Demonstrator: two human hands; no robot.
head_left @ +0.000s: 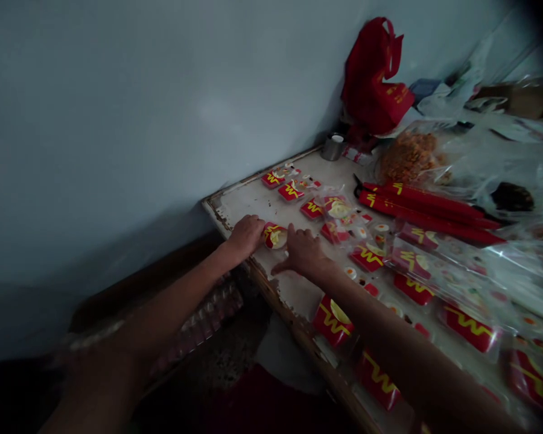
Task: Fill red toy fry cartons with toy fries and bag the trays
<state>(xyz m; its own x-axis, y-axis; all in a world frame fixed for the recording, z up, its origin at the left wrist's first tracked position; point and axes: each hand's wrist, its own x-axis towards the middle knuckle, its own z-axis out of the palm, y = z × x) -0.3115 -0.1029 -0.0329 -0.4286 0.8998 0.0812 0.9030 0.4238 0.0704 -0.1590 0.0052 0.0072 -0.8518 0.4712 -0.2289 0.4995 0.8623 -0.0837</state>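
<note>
My left hand (pixel 248 237) is closed at the table's left edge, its fingertips gripping the side of a small red piece (pixel 274 235) with yellow marks and a cream-coloured part. Just right of that piece is my right hand (pixel 305 253), thumb and forefinger spread apart. Its forefinger reaches the piece's right side; whether it touches is hard to tell. Beyond the hands, similar red pieces with a yellow zigzag (pixel 291 191) lie in rows, some in clear plastic. Small white discs with orange centres (pixel 350 273) lie among them.
Red rods with black ends (pixel 428 216) lie across the table (pixel 239 202). Behind them are a clear bag of orange-brown bits (pixel 411 158), a grey roll (pixel 333 147) and a red cloth bag (pixel 373 78) against the wall. Clear packs (pixel 208 319) sit below the table edge.
</note>
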